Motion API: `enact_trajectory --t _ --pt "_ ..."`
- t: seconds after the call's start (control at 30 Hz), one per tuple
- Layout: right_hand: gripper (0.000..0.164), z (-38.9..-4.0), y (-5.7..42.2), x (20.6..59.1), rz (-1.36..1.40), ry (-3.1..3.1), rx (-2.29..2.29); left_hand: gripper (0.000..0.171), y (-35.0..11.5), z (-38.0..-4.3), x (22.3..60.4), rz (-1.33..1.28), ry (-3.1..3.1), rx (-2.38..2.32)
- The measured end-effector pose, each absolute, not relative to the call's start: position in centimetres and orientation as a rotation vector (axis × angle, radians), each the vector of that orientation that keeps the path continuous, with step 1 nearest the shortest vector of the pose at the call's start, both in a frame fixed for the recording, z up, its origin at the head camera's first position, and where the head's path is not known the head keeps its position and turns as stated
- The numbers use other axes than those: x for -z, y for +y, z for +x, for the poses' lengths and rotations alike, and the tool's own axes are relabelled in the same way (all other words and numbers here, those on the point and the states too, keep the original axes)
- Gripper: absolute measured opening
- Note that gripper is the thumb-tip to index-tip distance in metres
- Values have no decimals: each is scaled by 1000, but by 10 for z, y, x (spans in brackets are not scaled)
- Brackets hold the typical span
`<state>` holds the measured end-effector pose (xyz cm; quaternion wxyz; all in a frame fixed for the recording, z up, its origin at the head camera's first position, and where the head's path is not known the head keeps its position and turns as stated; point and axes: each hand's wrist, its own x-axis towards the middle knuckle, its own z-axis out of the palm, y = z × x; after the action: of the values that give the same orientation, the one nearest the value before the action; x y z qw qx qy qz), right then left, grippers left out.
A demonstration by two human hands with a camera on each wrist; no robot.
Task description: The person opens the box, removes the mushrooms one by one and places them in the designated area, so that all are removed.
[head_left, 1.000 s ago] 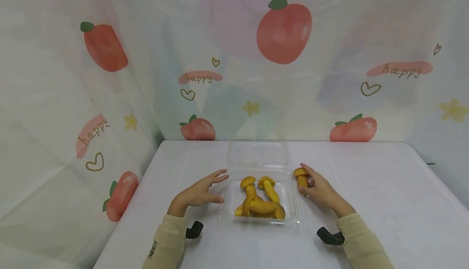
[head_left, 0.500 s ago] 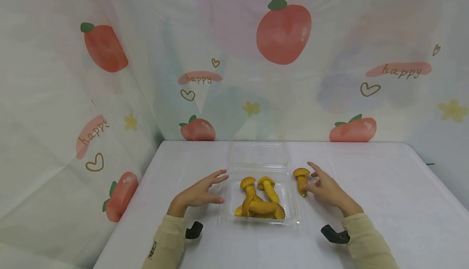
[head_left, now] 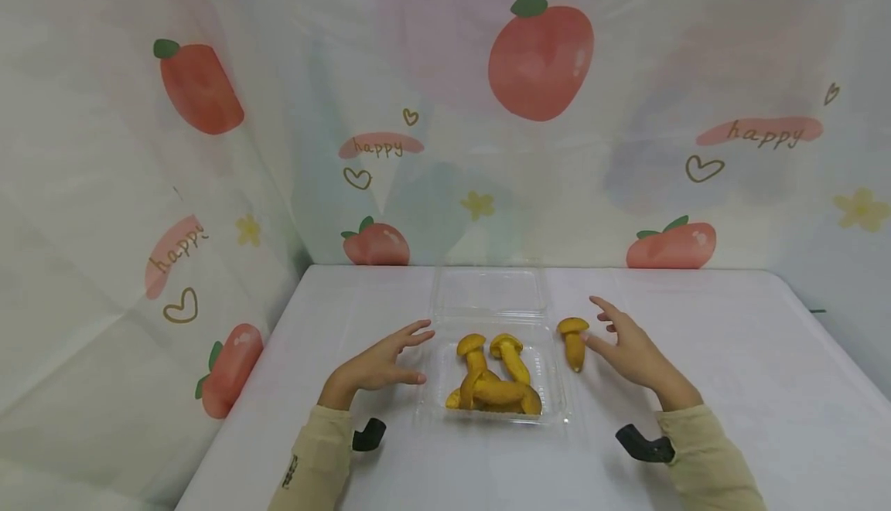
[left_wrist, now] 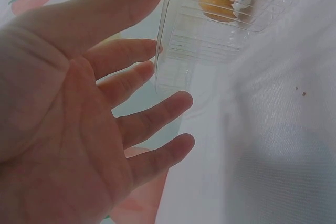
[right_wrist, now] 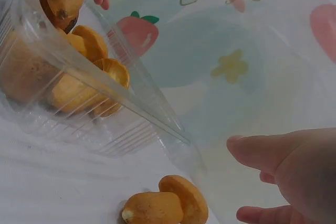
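Note:
A clear plastic clamshell box (head_left: pixel 553 410) stands on the table with its lid (head_left: pixel 489 292) folded back. Inside it lie several yellow-brown mushrooms (head_left: pixel 497 393). One more mushroom (head_left: pixel 574 345) lies on the cloth just right of the box, cap away from me. My right hand (head_left: pixel 636 352) hovers beside that mushroom, its fingers spread and holding nothing; in the right wrist view a gap shows between the thumb (right_wrist: pixel 257 150) and the mushroom. At the box's left side is my left hand (head_left: pixel 376 364), fingers extended; in the left wrist view its fingertips (left_wrist: pixel 184 100) are at the box's rim.
A white cloth covers the table (head_left: pixel 696 341). Behind and to the left hangs a printed curtain (head_left: pixel 445 109) with fruit and lettering. A black curved piece sticks out at each wrist, such as the right one (head_left: pixel 643 444). Small crumbs (left_wrist: pixel 303 93) dot the cloth.
My right hand has let go of the mushroom beside the box and drawn back to the right, its fingers spreading. The mushroom stays on the table. My left hand has not moved.

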<state>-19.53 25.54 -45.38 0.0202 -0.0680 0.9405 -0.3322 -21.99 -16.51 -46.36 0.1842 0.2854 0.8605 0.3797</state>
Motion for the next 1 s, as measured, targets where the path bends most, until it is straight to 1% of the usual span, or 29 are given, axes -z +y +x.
enact_trajectory --t 0.27,0.53,0.77,1.0 --pt "72 -190 243 442 -316 2953 1073 77 -165 -222 463 830 2421 -1060" --pt "68 -186 233 442 -435 2959 1090 77 -167 -222 464 850 2417 -1055" --pt "68 -182 223 439 -463 2924 1092 77 -167 -221 465 844 2414 -1073" --pt "69 -174 211 434 -553 2882 1146 76 -167 -221 465 839 2422 -1069"
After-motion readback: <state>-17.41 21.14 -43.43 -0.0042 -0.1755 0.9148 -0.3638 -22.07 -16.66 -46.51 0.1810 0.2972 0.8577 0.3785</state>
